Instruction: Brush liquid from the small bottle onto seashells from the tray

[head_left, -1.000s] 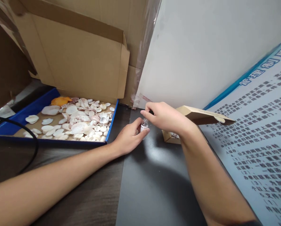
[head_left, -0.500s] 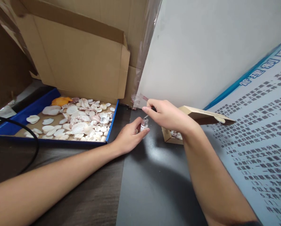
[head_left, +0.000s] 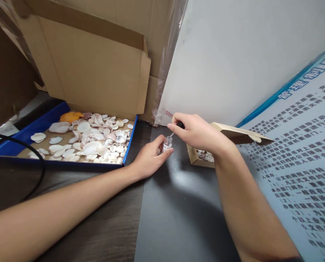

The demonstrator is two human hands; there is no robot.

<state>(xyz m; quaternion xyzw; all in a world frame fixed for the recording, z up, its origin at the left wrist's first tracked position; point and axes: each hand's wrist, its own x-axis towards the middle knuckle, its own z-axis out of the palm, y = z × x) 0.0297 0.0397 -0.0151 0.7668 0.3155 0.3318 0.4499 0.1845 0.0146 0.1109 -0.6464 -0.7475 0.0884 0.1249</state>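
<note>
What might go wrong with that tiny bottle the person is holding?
The small bottle is open at the top in the left hand, so anything inside might spill if it tips. The right hand holds a thin stick at the bottle's mouth, so a slip could bump the rim.

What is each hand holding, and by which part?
The left hand holds a small clear bottle by its sides, below the neck. The right hand holds a thin tool by its dark end.
</note>
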